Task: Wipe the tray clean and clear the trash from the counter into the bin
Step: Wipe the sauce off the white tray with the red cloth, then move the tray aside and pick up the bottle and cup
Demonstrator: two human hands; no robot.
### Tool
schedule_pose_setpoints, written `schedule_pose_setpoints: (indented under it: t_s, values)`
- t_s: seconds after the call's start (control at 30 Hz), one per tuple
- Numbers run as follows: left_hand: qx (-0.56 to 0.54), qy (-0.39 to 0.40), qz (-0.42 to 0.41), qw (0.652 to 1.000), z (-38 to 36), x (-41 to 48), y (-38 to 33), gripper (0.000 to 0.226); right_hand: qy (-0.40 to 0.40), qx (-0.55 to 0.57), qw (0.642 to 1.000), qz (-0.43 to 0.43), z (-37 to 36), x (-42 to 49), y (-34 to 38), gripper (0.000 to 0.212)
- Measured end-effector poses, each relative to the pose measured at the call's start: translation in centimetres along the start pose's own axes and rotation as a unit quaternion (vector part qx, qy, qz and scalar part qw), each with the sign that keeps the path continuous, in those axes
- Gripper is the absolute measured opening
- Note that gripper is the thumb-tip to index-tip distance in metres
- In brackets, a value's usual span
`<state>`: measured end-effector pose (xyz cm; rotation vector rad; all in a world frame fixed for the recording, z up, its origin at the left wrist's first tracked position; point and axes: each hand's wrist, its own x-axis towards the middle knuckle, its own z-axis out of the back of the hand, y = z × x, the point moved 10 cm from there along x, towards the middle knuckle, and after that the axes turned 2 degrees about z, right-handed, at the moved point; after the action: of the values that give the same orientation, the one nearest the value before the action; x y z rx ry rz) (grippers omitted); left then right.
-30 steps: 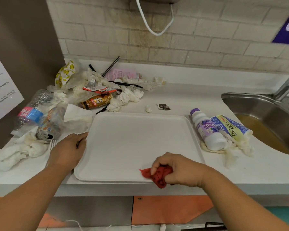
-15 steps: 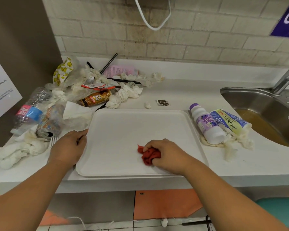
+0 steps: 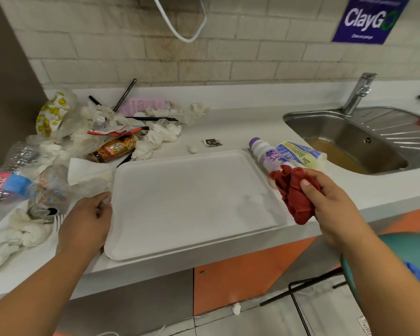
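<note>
A white tray (image 3: pixel 180 197) lies on the white counter (image 3: pixel 240 122) near its front edge. My left hand (image 3: pixel 85 224) grips the tray's left rim. Lifted off the tray, beyond its right edge, my right hand (image 3: pixel 325 202) holds a crumpled red cloth (image 3: pixel 291 190). Trash is heaped at the left: crumpled tissues (image 3: pixel 155 139), a crushed plastic bottle (image 3: pixel 7 180), a dented can (image 3: pixel 46 197), a brown snack wrapper (image 3: pixel 114 147) and black straws (image 3: pixel 150 118). Right of the tray lie a white bottle with a purple cap (image 3: pixel 264 154) and a colourful wrapper (image 3: pixel 298 154).
A steel sink (image 3: pixel 349 139) holding brownish water sits at the right, with a tap (image 3: pixel 357 93) behind it. A teal bin rim (image 3: pixel 398 246) shows at lower right beside a black wire frame (image 3: pixel 298 301). A brick wall backs the counter.
My right hand wiped the cloth across the tray, then lifted it off to the right, past the tray's edge. My left hand stayed on the left rim. The camera view shifted rightward.
</note>
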<state>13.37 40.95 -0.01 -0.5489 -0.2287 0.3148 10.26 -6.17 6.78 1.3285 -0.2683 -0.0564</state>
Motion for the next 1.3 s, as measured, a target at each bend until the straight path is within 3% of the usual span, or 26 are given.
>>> schedule_pose_setpoints:
  t_s: [0.17,0.3,0.37,0.47,0.57,0.73,0.9,1.0,1.07,1.13,1.2,1.3]
  values:
    - [-0.05,-0.015,-0.006,0.999,1.3,-0.1,-0.4,0.043,-0.065,-0.062,0.996,0.005,4.4,-3.2,0.6,0.026]
    - [-0.075,-0.001,-0.088,0.993,1.1,-0.6,-7.1,0.03,-0.132,-0.027,0.991,-0.022,8.7,-4.7,0.6,0.024]
    - [-0.12,0.028,-0.129,0.984,0.1,-2.2,-11.6,0.027,-0.214,-0.128,0.968,-0.024,12.5,-5.4,0.4,0.017]
    - [-0.162,0.077,-0.195,0.964,-2.3,-5.0,-17.6,0.028,-0.291,-0.296,0.907,-0.075,19.1,-6.3,-2.0,0.019]
    - [-0.173,0.117,-0.234,0.949,-5.2,-7.4,-22.1,0.029,-0.283,-0.35,0.879,-0.159,23.9,-6.8,-6.5,0.035]
    - [-0.199,0.174,-0.264,0.928,-8.9,-10.4,-27.8,0.028,-0.259,-0.364,0.861,-0.243,29.1,-8.0,-13.0,0.029]
    - [-0.216,0.232,-0.289,0.903,-11.9,-13.3,-32.2,0.029,-0.274,-0.339,0.861,-0.261,29.9,-8.1,-16.7,0.023]
    - [-0.215,0.24,-0.298,0.899,-12.8,-14.3,-33.4,0.03,-0.284,-0.409,0.82,-0.283,29.9,-9.1,-18.8,0.025]
    - [-0.21,0.241,-0.3,0.899,-13.0,-14.7,-33.7,0.031,-0.225,-0.467,0.79,-0.327,29.4,-10.0,-21.3,0.029]
    - [-0.204,0.236,-0.297,0.903,-12.9,-14.7,-33.5,0.031,-0.118,-0.488,0.788,-0.356,27.8,-10.5,-24.3,0.038]
    - [-0.198,0.228,-0.29,0.908,-12.4,-14.4,-32.9,0.031,-0.059,-0.483,0.788,-0.376,26.7,-11.2,-26.4,0.048]
    - [-0.188,0.208,-0.271,0.921,-11.2,-13.4,-31.4,0.031,-0.124,-0.476,0.788,-0.371,26.3,-10.4,-25.0,0.048]
